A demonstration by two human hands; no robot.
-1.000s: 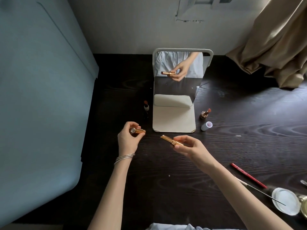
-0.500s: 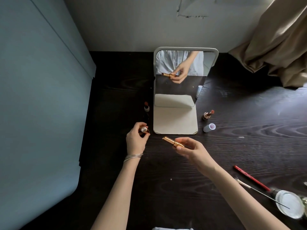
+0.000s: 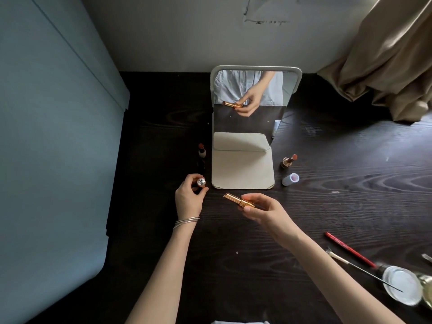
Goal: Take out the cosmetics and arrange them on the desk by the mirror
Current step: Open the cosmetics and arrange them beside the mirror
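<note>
A white-framed mirror [image 3: 289,73] stands on its pale base at the back middle of the dark wooden desk [image 3: 233,242]. My left hand [image 3: 188,198] pinches a small gold lipstick cap [image 3: 201,182] with a shiny faceted top, just left of the base's front corner. My right hand [image 3: 264,212] holds a gold lipstick tube [image 3: 236,199] level in front of the mirror, and the mirror shows its reflection. An open lipstick [image 3: 201,150] stands left of the mirror. Another open lipstick [image 3: 288,160] and a pale cap [image 3: 290,179] lie to the right.
A red pencil [image 3: 349,249], a thin brush [image 3: 346,261] and a round glass lid [image 3: 402,287] lie at the desk's right front. A blue panel [image 3: 53,136] borders the left side. A beige curtain [image 3: 385,59] hangs at the back right.
My left hand has carried the cap forward and right, from in front of me toward the mirror base's left corner, and turned it end-up. My right hand has kept the tube nearly still.
</note>
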